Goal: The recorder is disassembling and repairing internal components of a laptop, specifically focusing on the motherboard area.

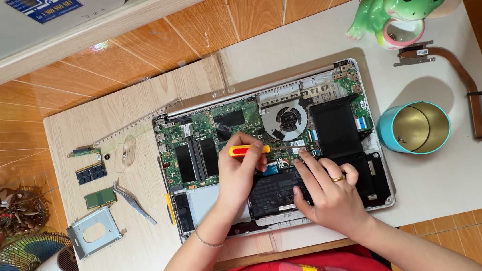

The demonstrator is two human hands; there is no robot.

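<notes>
**Screwdriver on the board, one hand steadying the battery**

The fingers of the left hand (238,173) curl in a pinch round a screwdriver (249,150) with a yellow and red handle, held nearly level so its shaft reaches right across the green motherboard (206,135), just near of the round fan (284,119). Whether the tip sits on a screw is too small to tell. The right hand (329,194) lies flat with fingers slightly spread, pressing on the black battery (283,192) along the near edge, seemingly to keep the machine from shifting; a gold ring shows on one finger.

Both hands work inside one open laptop (386,196), its bottom cover off, lying in the middle of a pale low table (135,103).

Removed parts sit to the left, out of the way but within reach: two memory modules (91,172), one dark and one green, a small connector board (83,150) at the far side, one metal drive bracket (94,232) near the edge, one pair of tweezers (133,200), and one clear ruler (137,126) lying slantwise.

To the right stand one teal tin (414,128), open and upright, apparently for loose screws, one copper heat pipe (459,72) and one green frog holder (400,5) at the far corner.
</notes>
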